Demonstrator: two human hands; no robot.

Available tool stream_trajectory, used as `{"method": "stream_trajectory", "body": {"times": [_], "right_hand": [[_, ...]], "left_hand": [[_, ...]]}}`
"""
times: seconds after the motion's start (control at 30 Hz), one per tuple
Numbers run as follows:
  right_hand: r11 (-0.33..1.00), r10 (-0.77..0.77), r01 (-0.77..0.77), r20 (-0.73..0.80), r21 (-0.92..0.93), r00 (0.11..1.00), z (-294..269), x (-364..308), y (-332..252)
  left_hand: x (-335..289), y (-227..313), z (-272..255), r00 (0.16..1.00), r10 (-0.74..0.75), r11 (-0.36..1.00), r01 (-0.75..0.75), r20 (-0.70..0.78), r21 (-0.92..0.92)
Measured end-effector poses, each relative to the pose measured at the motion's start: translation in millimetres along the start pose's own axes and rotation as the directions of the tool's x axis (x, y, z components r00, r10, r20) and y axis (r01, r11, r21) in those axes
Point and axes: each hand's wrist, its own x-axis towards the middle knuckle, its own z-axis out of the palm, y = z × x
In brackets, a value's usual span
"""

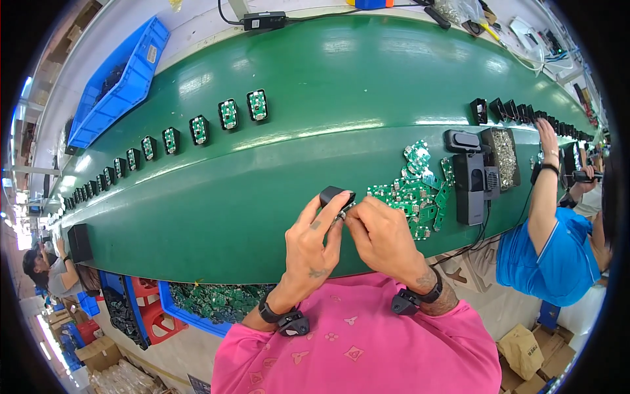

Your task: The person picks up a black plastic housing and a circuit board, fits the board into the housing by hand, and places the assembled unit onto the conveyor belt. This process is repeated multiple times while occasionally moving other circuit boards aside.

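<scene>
Hands at black casing; label on bin.

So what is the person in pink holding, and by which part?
A small black casing, held by its sides in the left hand; the right hand is at its edge, grip unclear.

The green bench is lined from nine to eleven o'clock with black cases holding green boards. Toward three, loose circuit boards are heaped beside a dark grey device; at two, further cases are ranged in a row.
</scene>
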Motion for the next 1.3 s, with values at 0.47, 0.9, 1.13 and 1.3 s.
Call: {"method": "stream_trajectory", "body": {"times": [0.47, 0.9, 1.13, 1.3], "right_hand": [[0.868, 0.412, -0.37, -0.067, 0.331, 0.909, 13, 0, 9], [0.766, 0.394, -0.291, -0.061, 0.573, 0.917, 17, -8, 17], [0.953, 0.118, -0.15, 0.134, 0.265, 0.984, -3, 6, 4], [0.94, 0.184, -0.189, 0.046, 0.283, 0.982, 2, 2, 4]], "left_hand": [[7, -26, 1, 0.955, -0.22, 0.771, 0.296, 0.201, -0.564], [7, -26, 1, 0.985, -0.115, 0.871, 0.162, 0.127, -0.464], [1, -39, 8, 0.991, -0.12, 0.901, 0.131, 0.051, -0.414], [4, -34, 14, 0.997, 0.008, 0.965, -0.027, -0.074, -0.263]]}}
